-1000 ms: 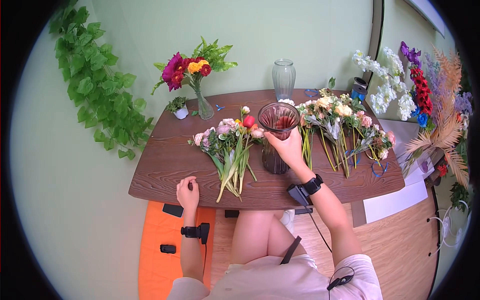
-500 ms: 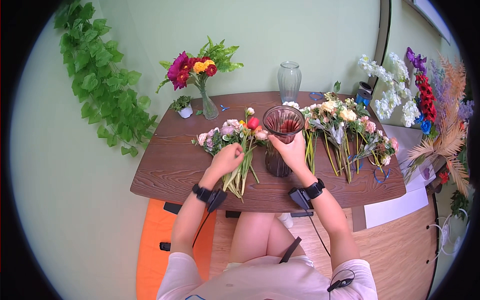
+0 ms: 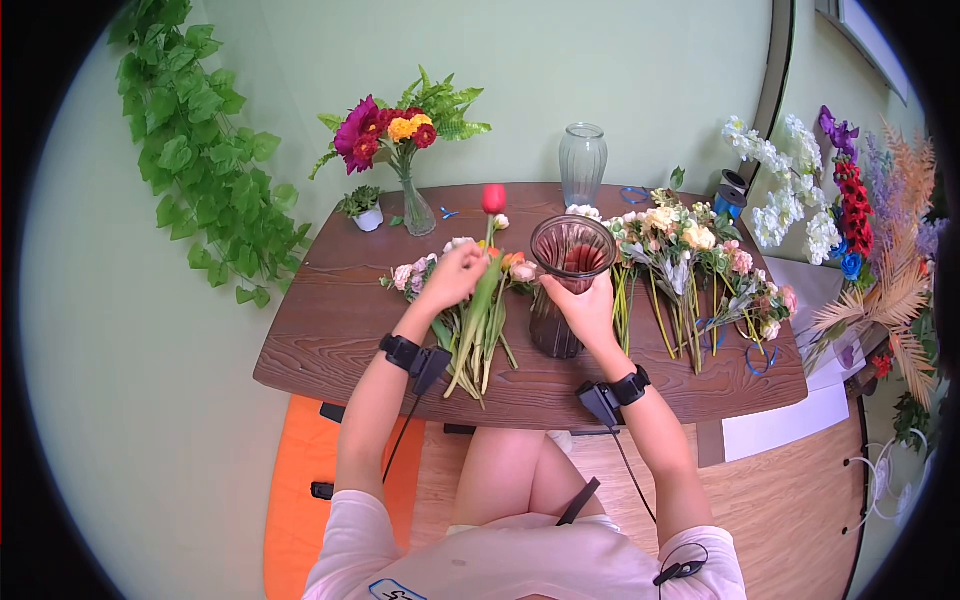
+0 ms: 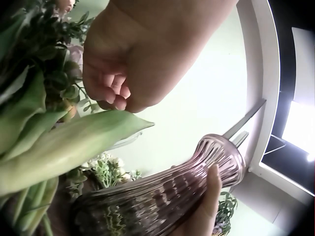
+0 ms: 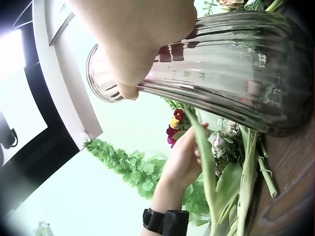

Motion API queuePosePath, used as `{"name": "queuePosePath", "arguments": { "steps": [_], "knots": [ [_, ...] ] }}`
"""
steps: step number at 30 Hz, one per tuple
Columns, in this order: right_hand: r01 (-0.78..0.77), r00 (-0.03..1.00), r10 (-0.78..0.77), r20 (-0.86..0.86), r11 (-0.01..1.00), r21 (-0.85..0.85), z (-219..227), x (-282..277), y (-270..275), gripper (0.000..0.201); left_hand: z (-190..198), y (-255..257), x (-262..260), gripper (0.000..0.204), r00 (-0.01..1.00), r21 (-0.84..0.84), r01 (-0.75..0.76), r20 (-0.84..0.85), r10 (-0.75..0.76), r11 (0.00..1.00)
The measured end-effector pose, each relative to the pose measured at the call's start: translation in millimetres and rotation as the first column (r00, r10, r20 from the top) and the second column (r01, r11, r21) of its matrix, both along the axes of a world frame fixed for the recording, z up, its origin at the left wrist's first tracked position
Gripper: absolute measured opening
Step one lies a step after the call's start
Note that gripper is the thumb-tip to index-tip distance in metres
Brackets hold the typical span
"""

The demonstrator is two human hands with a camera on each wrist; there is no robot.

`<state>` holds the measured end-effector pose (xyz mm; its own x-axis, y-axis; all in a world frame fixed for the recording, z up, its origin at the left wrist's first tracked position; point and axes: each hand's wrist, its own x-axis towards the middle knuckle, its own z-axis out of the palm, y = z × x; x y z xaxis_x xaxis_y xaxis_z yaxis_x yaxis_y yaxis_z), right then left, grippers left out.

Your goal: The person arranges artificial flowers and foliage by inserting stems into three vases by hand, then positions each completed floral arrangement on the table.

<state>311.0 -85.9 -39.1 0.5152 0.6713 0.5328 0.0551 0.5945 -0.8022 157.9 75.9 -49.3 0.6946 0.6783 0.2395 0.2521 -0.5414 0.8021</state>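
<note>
My left hand (image 3: 455, 278) pinches the stem of a red tulip (image 3: 494, 198), just below its upright bloom. In the left wrist view the fingers curl in above a long green tulip leaf (image 4: 78, 145). The rest of the tulip's stem overlaps the pile of pink, lilac and orange flowers (image 3: 425, 272) on the table. My right hand (image 3: 588, 308) grips a purple ribbed glass vase (image 3: 556, 328) near its neck, thumb on the near side. This vase stands upright, and its wide mouth faces up toward my head.
Several cream and pink flowers (image 3: 690, 235) lie on the wooden table (image 3: 330, 345) to the right. Behind stand a clear glass vase (image 3: 582, 168), a small vase of bright flowers (image 3: 418, 212), a potted succulent (image 3: 366, 212) and a ribbon spool (image 3: 730, 195).
My left hand has gone from the table's front edge to the flower pile and taken hold of the red tulip, whose bloom now stands higher. My right hand stays on the vase.
</note>
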Motion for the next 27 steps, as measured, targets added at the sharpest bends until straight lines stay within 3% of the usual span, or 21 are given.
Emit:
{"name": "queuePosePath", "arguments": {
  "steps": [2, 4, 9, 12, 14, 15, 16, 18, 20, 21, 22, 24, 26, 27],
  "knots": [
    [0.034, 0.999, -0.032, 0.038, 0.998, -0.051, -4, 3, 1, 0.046, 28, -6, -10, 0.017, 0.991, -0.219, -0.035, 0.121, 0.063, 0.975],
    [-0.013, 1.000, 0.014, 0.007, 0.999, -0.052, 4, -2, -4, 0.047, 38, 0, -23, 0.017, 0.946, -0.269, 0.032, 0.319, 0.057, 0.963],
    [-0.058, 0.998, 0.058, 0.002, 0.997, -0.053, -4, 6, -1, 0.053, 65, -2, -55, 0.024, 0.789, -0.387, 0.055, 0.582, 0.198, 0.920],
    [-0.030, 0.991, 0.054, 0.120, 0.981, -0.190, -1, 13, -13, 0.061, 76, -2, -72, 0.023, 0.745, -0.384, 0.051, 0.629, 0.221, 0.922],
    [0.126, 0.953, -0.108, 0.284, 0.991, -0.045, -2, 12, -17, 0.060, 77, 0, -83, 0.024, 0.744, -0.371, 0.036, 0.630, 0.222, 0.928],
    [0.250, 0.934, -0.211, 0.287, 0.962, -0.107, 6, 4, -30, 0.056, 76, 2, -90, 0.024, 0.763, -0.354, 0.014, 0.608, 0.219, 0.935],
    [0.251, 0.934, -0.210, 0.289, 0.962, -0.111, 4, -1, -38, 0.056, 74, 2, -94, 0.024, 0.781, -0.337, -0.008, 0.586, 0.217, 0.941],
    [0.415, 0.894, -0.418, 0.161, 0.908, 0.053, -3, -11, -51, 0.050, 71, -3, -100, 0.022, 0.787, -0.365, -0.028, 0.566, 0.245, 0.931],
    [0.390, 0.872, -0.421, 0.250, 0.906, 0.165, -3, -27, -63, 0.044, 66, -5, -104, 0.020, 0.859, -0.345, -0.099, 0.444, 0.255, 0.933],
    [0.243, 0.913, -0.290, 0.287, 0.952, 0.188, -1, -36, -65, 0.033, 63, -5, -105, 0.020, 0.859, -0.350, -0.100, 0.441, 0.258, 0.931],
    [0.128, 0.931, -0.138, 0.338, 0.990, 0.053, -2, -44, -66, 0.025, 58, -3, -106, 0.019, 0.882, -0.315, -0.108, 0.407, 0.237, 0.943],
    [-0.055, 0.928, 0.128, 0.350, 0.976, -0.211, 3, -62, -54, 0.022, 47, 1, -107, 0.018, 0.903, -0.282, -0.114, 0.370, 0.218, 0.953],
    [0.037, 0.841, 0.127, 0.526, 0.956, -0.291, -20, -66, -25, 0.025, 35, 9, -109, 0.017, 0.928, -0.282, -0.190, 0.260, 0.266, 0.940],
    [0.060, 0.834, 0.166, 0.526, 0.921, -0.385, -31, -66, -12, 0.031, 27, 13, -110, 0.018, 0.927, -0.283, -0.193, 0.260, 0.269, 0.939]
  ]
}}
